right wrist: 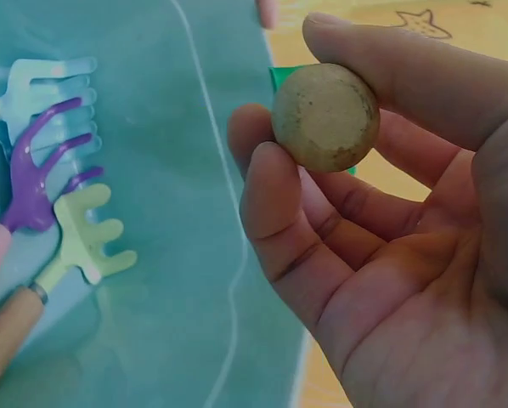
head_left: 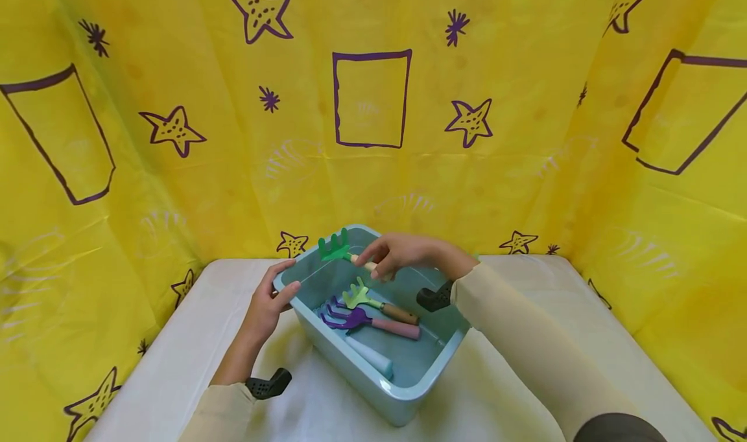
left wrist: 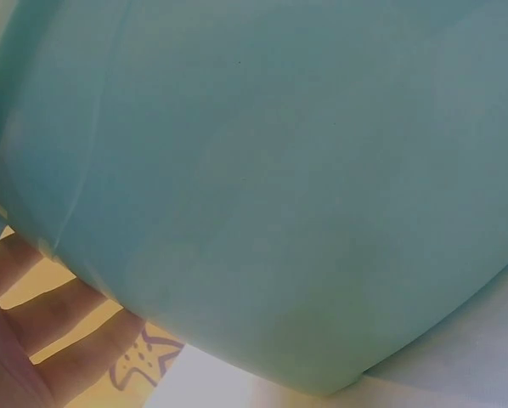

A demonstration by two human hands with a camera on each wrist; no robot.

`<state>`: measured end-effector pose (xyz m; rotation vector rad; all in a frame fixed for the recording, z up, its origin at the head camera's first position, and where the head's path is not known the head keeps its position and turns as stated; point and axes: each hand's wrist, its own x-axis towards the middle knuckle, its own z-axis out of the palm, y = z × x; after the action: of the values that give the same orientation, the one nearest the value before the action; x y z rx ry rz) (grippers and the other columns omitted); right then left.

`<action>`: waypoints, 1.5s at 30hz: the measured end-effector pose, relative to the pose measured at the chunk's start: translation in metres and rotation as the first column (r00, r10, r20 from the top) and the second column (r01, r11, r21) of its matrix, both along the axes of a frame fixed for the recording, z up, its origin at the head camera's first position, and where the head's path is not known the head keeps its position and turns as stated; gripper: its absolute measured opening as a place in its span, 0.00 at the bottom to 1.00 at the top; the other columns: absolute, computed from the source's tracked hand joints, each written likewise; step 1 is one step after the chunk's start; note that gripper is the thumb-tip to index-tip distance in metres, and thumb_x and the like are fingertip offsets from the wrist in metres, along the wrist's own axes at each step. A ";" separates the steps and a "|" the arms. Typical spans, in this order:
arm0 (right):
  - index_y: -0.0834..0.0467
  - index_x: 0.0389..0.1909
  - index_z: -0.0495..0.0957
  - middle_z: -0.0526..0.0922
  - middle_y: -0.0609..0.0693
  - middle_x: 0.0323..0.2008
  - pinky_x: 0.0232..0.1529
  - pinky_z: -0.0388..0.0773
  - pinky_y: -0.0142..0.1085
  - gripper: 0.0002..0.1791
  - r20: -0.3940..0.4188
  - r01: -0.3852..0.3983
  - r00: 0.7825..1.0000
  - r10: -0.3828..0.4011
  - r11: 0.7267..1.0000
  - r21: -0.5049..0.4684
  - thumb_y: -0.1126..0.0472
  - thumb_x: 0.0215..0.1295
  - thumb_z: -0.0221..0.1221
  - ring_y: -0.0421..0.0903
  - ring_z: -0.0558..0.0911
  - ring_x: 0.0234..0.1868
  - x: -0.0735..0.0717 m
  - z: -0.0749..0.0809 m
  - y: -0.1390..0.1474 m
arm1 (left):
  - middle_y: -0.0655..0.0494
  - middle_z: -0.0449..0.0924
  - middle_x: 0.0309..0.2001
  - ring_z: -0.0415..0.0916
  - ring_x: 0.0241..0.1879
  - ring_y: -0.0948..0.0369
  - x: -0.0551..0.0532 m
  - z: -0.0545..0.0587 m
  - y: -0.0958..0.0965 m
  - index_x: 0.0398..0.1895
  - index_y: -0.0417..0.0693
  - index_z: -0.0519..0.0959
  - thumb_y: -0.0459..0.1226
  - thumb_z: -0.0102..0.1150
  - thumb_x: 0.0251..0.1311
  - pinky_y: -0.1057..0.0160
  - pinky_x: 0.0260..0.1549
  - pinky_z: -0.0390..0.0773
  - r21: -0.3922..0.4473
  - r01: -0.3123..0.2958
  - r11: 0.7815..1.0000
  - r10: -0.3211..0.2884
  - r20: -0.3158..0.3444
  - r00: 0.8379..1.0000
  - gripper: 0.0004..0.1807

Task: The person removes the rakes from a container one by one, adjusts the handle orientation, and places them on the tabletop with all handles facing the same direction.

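Note:
My left hand grips the far left corner of a blue-green plastic tub, thumb over the rim and fingers along the outer wall. My right hand pinches the pale wooden handle of a green hand rake above the tub, its tines toward the left rim. The round handle end faces the right wrist camera. Inside the tub lie a light green hand rake with a brown wooden handle, a purple hand rake with a pink handle, and a light blue hand rake.
The tub stands at an angle on a table with a white cover. Yellow sheeting with purple star drawings encloses the table at the back and both sides. Dark wrist cameras are strapped on both wrists.

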<state>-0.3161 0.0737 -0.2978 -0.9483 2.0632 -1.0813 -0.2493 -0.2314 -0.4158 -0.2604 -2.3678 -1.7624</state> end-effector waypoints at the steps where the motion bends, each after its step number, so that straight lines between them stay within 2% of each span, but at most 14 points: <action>1: 0.60 0.59 0.77 0.76 0.51 0.33 0.39 0.79 0.37 0.21 -0.007 0.005 1.000 -0.005 1.000 -0.008 0.68 0.65 0.60 0.47 0.74 0.31 0.000 0.001 0.003 | 0.43 0.60 0.69 0.69 0.58 0.37 0.000 0.000 0.000 0.71 0.58 0.61 0.46 0.54 0.69 0.44 0.49 0.77 -0.001 0.000 1.000 0.000 0.003 1.000 0.29; 7: 0.61 0.61 0.75 0.80 0.51 0.50 0.44 0.79 0.42 0.22 -0.065 0.056 0.996 -0.059 0.997 -0.048 0.68 0.65 0.59 0.50 0.78 0.39 -0.001 0.011 0.024 | 0.42 0.60 0.69 0.68 0.59 0.36 0.001 0.001 0.002 0.71 0.57 0.61 0.45 0.54 0.69 0.42 0.49 0.76 -0.001 0.002 1.000 -0.002 0.004 1.000 0.29; 12: 0.61 0.63 0.74 0.80 0.58 0.48 0.46 0.79 0.45 0.24 -0.084 0.141 0.986 -0.146 0.988 -0.063 0.67 0.65 0.59 0.52 0.77 0.38 -0.004 0.014 0.046 | 0.40 0.61 0.68 0.69 0.58 0.35 0.002 0.002 0.002 0.70 0.55 0.61 0.43 0.54 0.69 0.41 0.49 0.76 0.001 0.000 1.000 0.000 -0.009 1.000 0.28; 18: 0.62 0.63 0.73 0.74 0.59 0.61 0.48 0.79 0.48 0.24 -0.080 0.241 0.965 -0.251 0.964 -0.109 0.67 0.66 0.59 0.55 0.79 0.42 -0.006 0.011 0.075 | 0.40 0.61 0.68 0.69 0.57 0.36 0.002 0.002 0.001 0.71 0.55 0.61 0.43 0.53 0.70 0.43 0.48 0.77 0.003 0.002 1.000 -0.002 -0.010 1.000 0.28; 26: 0.62 0.63 0.72 0.78 0.60 0.48 0.45 0.80 0.44 0.25 -0.088 0.354 0.927 -0.363 0.929 -0.108 0.65 0.65 0.61 0.56 0.79 0.40 -0.005 0.001 0.112 | 0.42 0.60 0.69 0.68 0.59 0.36 0.004 0.003 0.003 0.71 0.57 0.61 0.44 0.53 0.69 0.42 0.49 0.76 0.002 0.001 1.000 -0.001 0.007 1.000 0.29; 30: 0.63 0.65 0.71 0.78 0.61 0.49 0.46 0.80 0.43 0.26 -0.083 0.386 0.914 -0.396 0.915 -0.117 0.66 0.66 0.61 0.56 0.79 0.41 -0.004 -0.005 0.131 | 0.39 0.59 0.69 0.67 0.59 0.35 0.014 0.019 0.009 0.72 0.51 0.59 0.42 0.52 0.70 0.40 0.50 0.75 0.000 0.005 1.000 -0.005 0.022 1.000 0.29; 31: 0.64 0.65 0.70 0.78 0.61 0.49 0.47 0.80 0.43 0.26 -0.081 0.392 0.912 -0.402 0.912 -0.119 0.66 0.66 0.60 0.57 0.79 0.42 -0.003 -0.007 0.135 | 0.38 0.58 0.69 0.67 0.59 0.34 0.015 0.019 0.010 0.72 0.50 0.59 0.41 0.52 0.70 0.40 0.50 0.74 0.003 0.005 1.000 -0.005 0.027 1.000 0.29; 33: 0.64 0.65 0.70 0.78 0.60 0.48 0.47 0.80 0.43 0.26 -0.080 0.405 0.906 -0.416 0.906 -0.120 0.66 0.66 0.60 0.57 0.79 0.42 -0.001 -0.013 0.144 | 0.39 0.58 0.69 0.66 0.60 0.35 0.015 0.019 0.009 0.72 0.50 0.59 0.41 0.52 0.70 0.40 0.51 0.74 0.004 0.003 1.000 -0.003 0.037 0.999 0.29; 37: 0.65 0.65 0.70 0.79 0.59 0.42 0.46 0.80 0.43 0.26 -0.100 0.437 0.889 -0.448 0.893 -0.110 0.65 0.67 0.60 0.57 0.80 0.41 0.007 -0.025 0.160 | 0.42 0.58 0.70 0.67 0.60 0.36 0.003 0.003 0.003 0.72 0.56 0.59 0.44 0.53 0.69 0.40 0.51 0.74 0.005 0.000 1.000 0.000 0.025 1.000 0.29; 45: 0.66 0.62 0.72 0.79 0.60 0.41 0.44 0.80 0.46 0.25 -0.111 0.496 0.856 -0.505 0.862 -0.103 0.65 0.66 0.61 0.54 0.79 0.38 0.017 -0.058 0.191 | 0.43 0.60 0.69 0.67 0.59 0.37 0.003 0.001 0.003 0.71 0.57 0.61 0.45 0.53 0.69 0.40 0.51 0.74 0.008 0.000 1.000 0.000 0.018 1.000 0.28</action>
<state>-0.2994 0.2650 -0.3560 -0.5268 2.4782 -1.3906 -0.2465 -0.2287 -0.4146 -0.2446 -2.3720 -1.7814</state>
